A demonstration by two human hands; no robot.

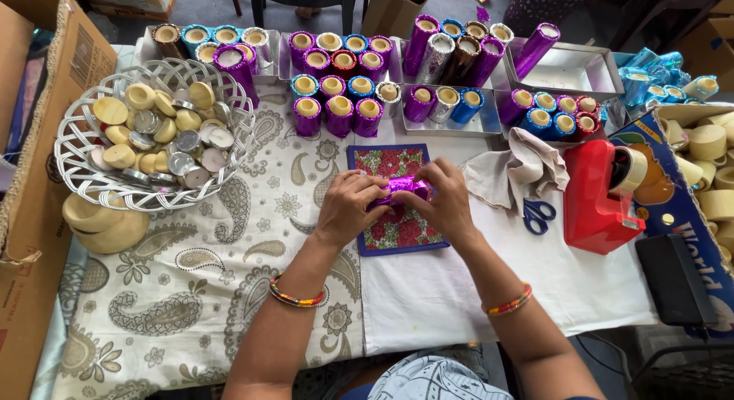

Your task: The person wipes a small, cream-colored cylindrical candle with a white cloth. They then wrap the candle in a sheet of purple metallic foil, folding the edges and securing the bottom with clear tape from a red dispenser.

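Purple foil roll (404, 189) is gripped between my left hand (348, 207) and right hand (443, 201), over the red floral mat (397, 232).

Beaded orange bangles (297, 297), both wrists

— Table (428, 308), draped in a paisley cloth (191, 293) on the left and plain white on the right.

— Lying on it?

— Woven white basket (84, 152) at left, wooden bowls (103, 220) just beside. Metal trays (569, 68) along the far edge. Flowered mat (382, 161) in the middle. Crumpled rag (520, 167), blue scissors (539, 214), red tape dispenser (596, 194) to the right.

— And the dark slab (677, 278) by the right edge?

— Possibly a phone; hard to tell.
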